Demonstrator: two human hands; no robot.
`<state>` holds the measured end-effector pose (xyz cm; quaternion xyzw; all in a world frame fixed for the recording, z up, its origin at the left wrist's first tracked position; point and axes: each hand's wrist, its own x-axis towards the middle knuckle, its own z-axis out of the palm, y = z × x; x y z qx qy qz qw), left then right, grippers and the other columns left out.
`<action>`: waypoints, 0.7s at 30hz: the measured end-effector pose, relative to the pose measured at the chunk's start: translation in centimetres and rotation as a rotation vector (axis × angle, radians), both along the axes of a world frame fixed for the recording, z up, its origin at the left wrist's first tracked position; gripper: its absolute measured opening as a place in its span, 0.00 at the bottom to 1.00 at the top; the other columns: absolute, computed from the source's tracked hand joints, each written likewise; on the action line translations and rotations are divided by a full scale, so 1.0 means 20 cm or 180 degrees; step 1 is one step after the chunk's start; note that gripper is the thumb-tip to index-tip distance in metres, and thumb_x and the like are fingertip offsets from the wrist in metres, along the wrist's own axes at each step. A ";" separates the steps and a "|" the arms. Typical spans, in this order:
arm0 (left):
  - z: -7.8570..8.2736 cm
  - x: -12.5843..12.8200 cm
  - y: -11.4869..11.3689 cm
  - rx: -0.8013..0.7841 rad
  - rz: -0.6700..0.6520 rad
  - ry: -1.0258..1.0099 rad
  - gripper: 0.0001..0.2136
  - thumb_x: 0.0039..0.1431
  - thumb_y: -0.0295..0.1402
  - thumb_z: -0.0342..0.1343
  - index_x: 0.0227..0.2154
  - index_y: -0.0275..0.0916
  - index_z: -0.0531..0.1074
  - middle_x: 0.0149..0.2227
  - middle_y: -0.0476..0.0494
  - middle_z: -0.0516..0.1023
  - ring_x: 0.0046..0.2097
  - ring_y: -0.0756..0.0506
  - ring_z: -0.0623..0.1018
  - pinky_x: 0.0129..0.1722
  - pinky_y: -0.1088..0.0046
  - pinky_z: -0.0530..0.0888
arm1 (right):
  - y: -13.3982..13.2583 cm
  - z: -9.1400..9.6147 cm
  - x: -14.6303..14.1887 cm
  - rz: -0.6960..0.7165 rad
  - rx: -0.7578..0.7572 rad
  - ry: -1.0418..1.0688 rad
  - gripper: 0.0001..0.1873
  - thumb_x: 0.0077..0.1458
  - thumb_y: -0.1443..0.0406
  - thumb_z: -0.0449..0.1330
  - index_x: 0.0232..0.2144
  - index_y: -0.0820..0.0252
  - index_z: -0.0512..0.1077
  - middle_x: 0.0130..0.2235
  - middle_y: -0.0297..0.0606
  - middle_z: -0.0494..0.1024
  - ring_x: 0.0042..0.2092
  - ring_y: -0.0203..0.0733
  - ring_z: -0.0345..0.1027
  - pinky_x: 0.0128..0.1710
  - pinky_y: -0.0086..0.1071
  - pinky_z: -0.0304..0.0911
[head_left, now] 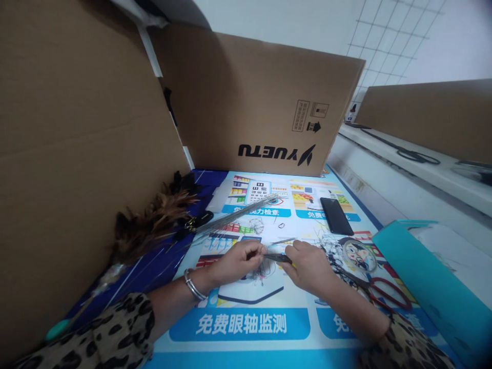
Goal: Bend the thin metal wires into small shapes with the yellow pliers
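Feather duster [148,225], phone [336,216], red scissors [386,293] w/ cardboard box [253,102] behind.

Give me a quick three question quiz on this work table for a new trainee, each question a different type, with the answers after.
1. True or false: the black phone lies left of the feather duster.
2. Which tool does the right hand grip? A) red-handled scissors B) small pliers C) a pen
3. Fill in: the bundle of thin metal wires lies on the printed ___ that covers the table.

Key
1. False; the phone is on the right side, the duster on the left by the cardboard.
2. B; the small pliers meet the left hand, while the red-handled scissors lie unheld.
3. poster.
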<state>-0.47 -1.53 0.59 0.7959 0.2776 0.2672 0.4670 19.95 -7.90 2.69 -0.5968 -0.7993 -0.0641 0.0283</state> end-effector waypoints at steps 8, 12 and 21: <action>-0.02 0.00 0.00 -0.0657 -0.0041 -0.0268 0.06 0.55 0.32 0.48 0.26 0.35 0.64 0.23 0.53 0.60 0.24 0.54 0.60 0.23 0.80 0.59 | 0.00 -0.03 0.00 -0.0051 0.0039 0.0220 0.15 0.57 0.53 0.47 0.32 0.56 0.65 0.33 0.36 0.69 0.35 0.39 0.64 0.29 0.29 0.49; -0.02 0.00 0.00 -0.0947 -0.0003 -0.0457 0.07 0.57 0.33 0.48 0.27 0.35 0.64 0.22 0.53 0.59 0.23 0.54 0.59 0.22 0.80 0.58 | 0.00 -0.04 0.00 -0.0147 -0.0002 0.0442 0.15 0.57 0.53 0.46 0.32 0.57 0.65 0.33 0.36 0.70 0.36 0.38 0.64 0.30 0.28 0.50; -0.01 0.00 -0.01 -0.1072 -0.0072 -0.0508 0.09 0.58 0.36 0.48 0.27 0.35 0.63 0.21 0.54 0.58 0.23 0.55 0.58 0.22 0.80 0.57 | 0.01 -0.07 0.01 -0.0079 -0.0074 0.0652 0.16 0.57 0.53 0.46 0.31 0.58 0.64 0.33 0.36 0.69 0.35 0.38 0.64 0.30 0.27 0.50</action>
